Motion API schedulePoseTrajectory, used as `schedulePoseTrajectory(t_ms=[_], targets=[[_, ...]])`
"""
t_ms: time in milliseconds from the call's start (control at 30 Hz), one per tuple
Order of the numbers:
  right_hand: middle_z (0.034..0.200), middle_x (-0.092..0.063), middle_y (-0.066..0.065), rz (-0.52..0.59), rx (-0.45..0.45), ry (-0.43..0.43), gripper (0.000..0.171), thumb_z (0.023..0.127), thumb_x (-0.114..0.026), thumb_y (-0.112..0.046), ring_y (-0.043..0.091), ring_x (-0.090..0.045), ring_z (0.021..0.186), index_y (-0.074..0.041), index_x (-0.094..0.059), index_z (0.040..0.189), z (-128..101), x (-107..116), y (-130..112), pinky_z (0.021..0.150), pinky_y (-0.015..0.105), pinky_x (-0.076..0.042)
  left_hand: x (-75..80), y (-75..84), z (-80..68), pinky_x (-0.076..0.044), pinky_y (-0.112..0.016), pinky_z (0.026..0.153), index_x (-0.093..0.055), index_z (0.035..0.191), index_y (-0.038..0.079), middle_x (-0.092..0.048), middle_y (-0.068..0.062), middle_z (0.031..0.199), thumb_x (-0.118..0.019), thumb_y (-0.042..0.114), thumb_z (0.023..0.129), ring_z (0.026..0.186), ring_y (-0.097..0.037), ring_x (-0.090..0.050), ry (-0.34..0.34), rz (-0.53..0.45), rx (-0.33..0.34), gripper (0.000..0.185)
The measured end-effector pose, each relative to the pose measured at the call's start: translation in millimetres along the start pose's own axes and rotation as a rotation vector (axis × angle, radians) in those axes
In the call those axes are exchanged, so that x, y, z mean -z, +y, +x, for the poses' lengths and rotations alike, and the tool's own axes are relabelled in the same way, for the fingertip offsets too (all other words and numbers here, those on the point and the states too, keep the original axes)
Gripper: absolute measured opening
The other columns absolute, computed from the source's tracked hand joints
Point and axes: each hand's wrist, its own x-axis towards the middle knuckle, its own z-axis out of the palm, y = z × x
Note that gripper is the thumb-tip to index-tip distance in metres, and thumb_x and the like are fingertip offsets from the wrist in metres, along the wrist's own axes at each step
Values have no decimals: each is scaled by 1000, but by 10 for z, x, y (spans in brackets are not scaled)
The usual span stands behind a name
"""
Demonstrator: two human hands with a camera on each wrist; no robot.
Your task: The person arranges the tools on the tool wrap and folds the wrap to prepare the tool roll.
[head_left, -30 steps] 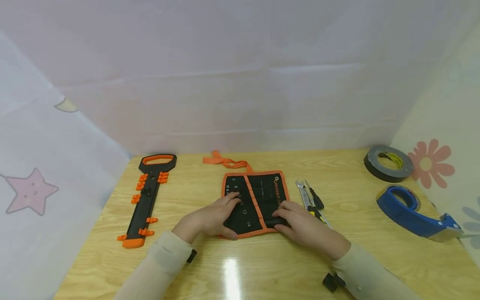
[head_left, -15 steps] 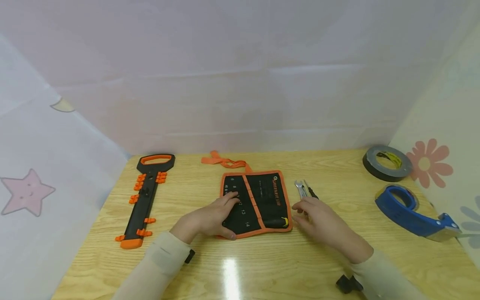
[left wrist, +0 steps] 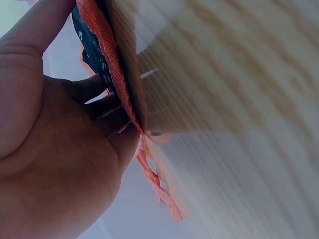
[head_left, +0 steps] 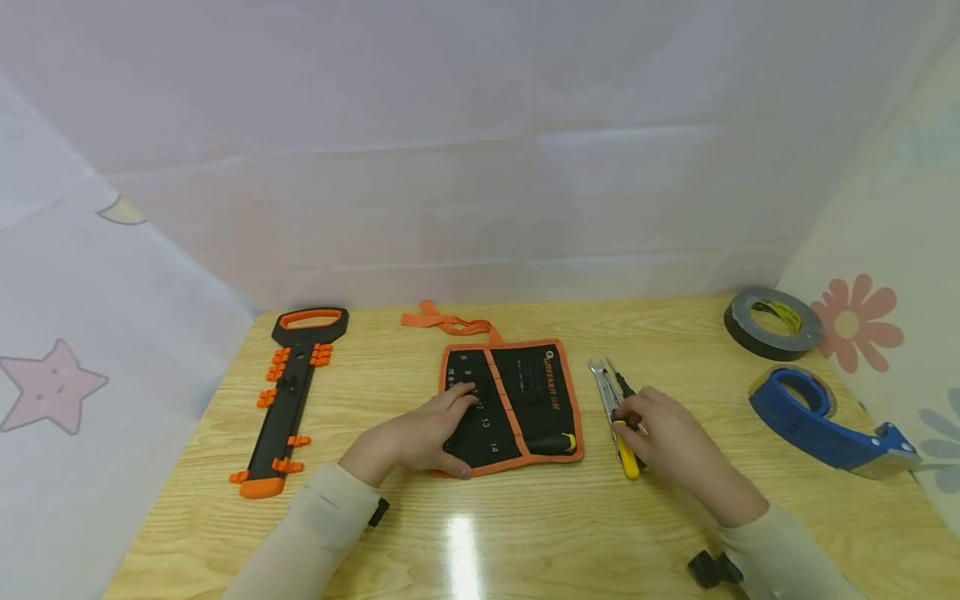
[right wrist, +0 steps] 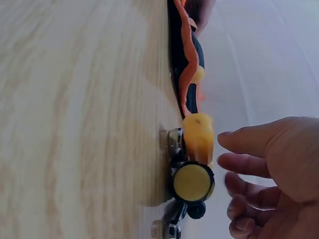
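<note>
A black tool pouch [head_left: 534, 387] with orange trim and size numbers lies flat in the middle of the table. My left hand [head_left: 420, 435] rests on its left part, fingers on the black cloth, thumb by the near edge. A yellow-ended tool [head_left: 570, 442] sits in the pouch's right-hand pocket. Right of the pouch lies a small bunch of tools: wrenches [head_left: 597, 371] and screwdrivers, one with a yellow handle [right wrist: 199, 134]. My right hand [head_left: 667, 432] is over them; in the right wrist view its loosely bent fingertips stand just apart from the yellow handle.
A black rack [head_left: 288, 408] with orange clips and a handle lies at the left. A dark tape roll [head_left: 750, 337] and a blue tape dispenser [head_left: 810, 429] stand at the right. An orange tie strap [head_left: 450, 321] trails behind the pouch.
My right hand has left the pouch's right pocket, where the yellow end now shows, and moved right to the loose tools. The left hand has stayed on the pouch.
</note>
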Motion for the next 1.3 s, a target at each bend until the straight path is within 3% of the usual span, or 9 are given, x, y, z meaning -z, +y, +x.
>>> schedulePoseTrajectory(t_ms=[267,633,1300], targets=[[87,-57,-2,-22,-6,-50,6,95,-84,-14,11,-43,75,-14,-77,94,36,-52,-30,64,25,-35,2,-4,7,-27,-53,134,-27,170,3,-7,-13,183,-88,44,91,170,-35,-12,-2,2,3,108],[84,-56,-2,-107,25,7,6,93,-86,-12,11,-44,73,-10,-80,92,60,-84,32,65,27,-40,25,6,6,-27,-52,134,-25,171,5,-4,-13,183,-87,46,92,170,-35,-12,-11,15,10,109],[88,-59,4,-50,-125,-48,16,98,-81,-21,16,-48,72,-6,-75,94,230,-173,45,62,28,-40,8,1,1,-28,-52,134,-26,171,4,-6,-13,183,-88,45,91,169,-36,-13,-11,7,12,109]])
